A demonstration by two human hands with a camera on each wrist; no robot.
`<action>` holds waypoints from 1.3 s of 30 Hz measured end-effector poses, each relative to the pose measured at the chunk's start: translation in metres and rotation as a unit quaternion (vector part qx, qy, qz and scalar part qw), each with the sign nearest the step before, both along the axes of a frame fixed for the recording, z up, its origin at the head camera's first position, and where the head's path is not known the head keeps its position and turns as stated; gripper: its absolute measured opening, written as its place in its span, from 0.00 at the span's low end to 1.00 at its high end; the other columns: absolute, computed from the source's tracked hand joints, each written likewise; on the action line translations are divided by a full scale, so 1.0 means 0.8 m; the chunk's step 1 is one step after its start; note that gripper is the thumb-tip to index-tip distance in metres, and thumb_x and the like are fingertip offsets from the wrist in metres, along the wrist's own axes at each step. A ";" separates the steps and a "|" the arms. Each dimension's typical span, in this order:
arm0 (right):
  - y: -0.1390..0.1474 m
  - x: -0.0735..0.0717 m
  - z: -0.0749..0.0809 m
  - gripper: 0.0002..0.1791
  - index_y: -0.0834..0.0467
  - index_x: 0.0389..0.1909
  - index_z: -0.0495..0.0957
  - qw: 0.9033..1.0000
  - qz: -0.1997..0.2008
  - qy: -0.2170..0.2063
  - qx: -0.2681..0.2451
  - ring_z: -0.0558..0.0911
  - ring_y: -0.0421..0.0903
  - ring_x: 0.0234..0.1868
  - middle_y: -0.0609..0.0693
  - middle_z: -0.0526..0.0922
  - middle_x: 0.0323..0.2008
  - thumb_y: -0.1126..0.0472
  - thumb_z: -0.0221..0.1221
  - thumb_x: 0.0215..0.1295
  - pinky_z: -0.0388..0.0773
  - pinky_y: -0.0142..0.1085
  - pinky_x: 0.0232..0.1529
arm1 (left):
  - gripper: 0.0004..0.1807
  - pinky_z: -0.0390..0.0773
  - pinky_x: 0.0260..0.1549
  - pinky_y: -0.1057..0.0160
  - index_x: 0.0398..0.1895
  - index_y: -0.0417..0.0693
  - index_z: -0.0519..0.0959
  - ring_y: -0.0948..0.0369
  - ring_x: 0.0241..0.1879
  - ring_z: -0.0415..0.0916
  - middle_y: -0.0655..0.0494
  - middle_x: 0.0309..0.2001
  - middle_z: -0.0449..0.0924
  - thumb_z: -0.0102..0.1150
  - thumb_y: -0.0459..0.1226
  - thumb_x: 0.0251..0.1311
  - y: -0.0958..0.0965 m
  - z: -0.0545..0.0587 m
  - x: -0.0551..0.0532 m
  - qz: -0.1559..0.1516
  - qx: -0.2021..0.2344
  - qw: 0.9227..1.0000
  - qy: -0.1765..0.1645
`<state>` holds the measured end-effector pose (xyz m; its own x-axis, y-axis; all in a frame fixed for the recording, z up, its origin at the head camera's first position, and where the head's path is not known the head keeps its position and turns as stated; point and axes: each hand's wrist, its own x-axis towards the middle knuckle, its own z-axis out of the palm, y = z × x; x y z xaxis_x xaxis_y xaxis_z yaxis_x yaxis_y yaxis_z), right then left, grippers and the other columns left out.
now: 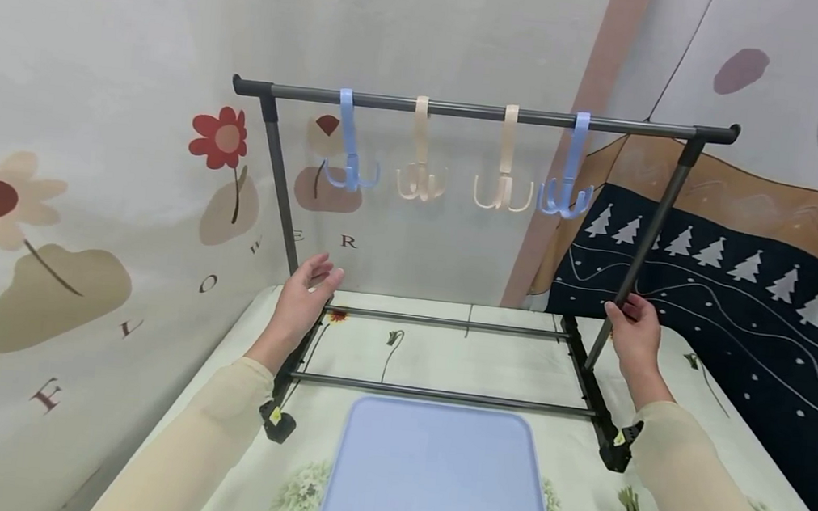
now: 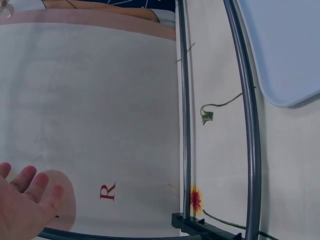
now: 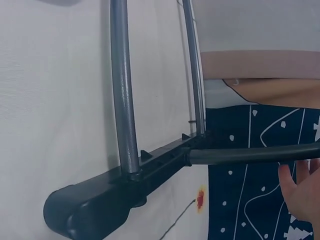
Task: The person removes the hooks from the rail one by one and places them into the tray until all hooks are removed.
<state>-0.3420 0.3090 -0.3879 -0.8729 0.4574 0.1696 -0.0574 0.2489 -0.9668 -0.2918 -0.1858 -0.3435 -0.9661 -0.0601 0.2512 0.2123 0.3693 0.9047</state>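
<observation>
A dark metal rack stands on the table; its top bar point(image 1: 465, 110) carries two blue hooks point(image 1: 351, 145) point(image 1: 573, 164) and two cream hooks point(image 1: 421, 151) point(image 1: 507, 158), each with several prongs. My left hand point(image 1: 300, 299) is beside the left post point(image 1: 280, 179), fingers extended and nothing in them. Beside the right post point(image 1: 654, 228) is my right hand point(image 1: 635, 340), its thumb overlapping the post in the head view. In the right wrist view, the right fingertips point(image 3: 286, 175) lie right at the post's edge without wrapping over it.
In front of the rack lies a blue tray point(image 1: 433, 477) on the flower-printed tablecloth point(image 1: 304, 457). Two lower bars point(image 1: 441, 392) join the rack's black feet point(image 1: 611, 452). A printed cloth point(image 1: 429, 30) hangs behind, with a dark tree-patterned part point(image 1: 739, 317) at the right.
</observation>
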 end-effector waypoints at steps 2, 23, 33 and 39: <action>0.000 -0.002 -0.002 0.29 0.59 0.73 0.59 1.000 -0.002 0.004 -0.002 0.72 0.40 0.52 0.53 0.70 0.59 0.55 0.53 0.75 0.71 0.32 0.48 | 0.42 0.58 0.69 0.48 0.77 0.48 0.54 0.51 0.72 0.56 0.47 0.73 0.60 0.51 0.60 0.69 0.000 0.000 0.001 0.001 0.000 1.000 0.001; 0.006 -0.006 -0.014 0.24 0.60 0.65 0.69 0.994 -0.041 -0.001 0.098 0.74 0.33 0.40 0.54 0.77 0.54 0.54 0.56 0.74 0.72 0.24 0.37 | 0.37 0.61 0.68 0.54 0.75 0.45 0.57 0.53 0.68 0.62 0.45 0.68 0.65 0.55 0.51 0.71 0.003 0.039 -0.011 -0.002 0.080 0.995 0.056; 0.007 -0.007 -0.016 0.23 0.60 0.62 0.71 0.994 -0.048 0.001 0.100 0.75 0.35 0.42 0.54 0.78 0.53 0.53 0.57 0.73 0.72 0.26 0.40 | 0.34 0.66 0.65 0.56 0.72 0.45 0.62 0.55 0.64 0.67 0.47 0.64 0.70 0.57 0.50 0.69 0.005 0.067 -0.014 0.036 0.082 0.991 0.103; 0.008 -0.005 -0.016 0.23 0.61 0.62 0.71 0.994 -0.039 -0.003 0.098 0.74 0.31 0.39 0.54 0.78 0.52 0.53 0.58 0.73 0.72 0.23 0.36 | 0.31 0.69 0.61 0.59 0.70 0.47 0.66 0.58 0.60 0.70 0.50 0.60 0.74 0.59 0.49 0.68 0.010 0.087 -0.015 0.058 0.090 0.986 0.127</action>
<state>-0.3456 0.3153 -0.4005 -0.8371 0.4829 0.2572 -0.0243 0.4367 -0.8993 -0.3039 -0.1782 -0.2739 -0.8571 -0.2320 0.4600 0.4068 0.2433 0.8806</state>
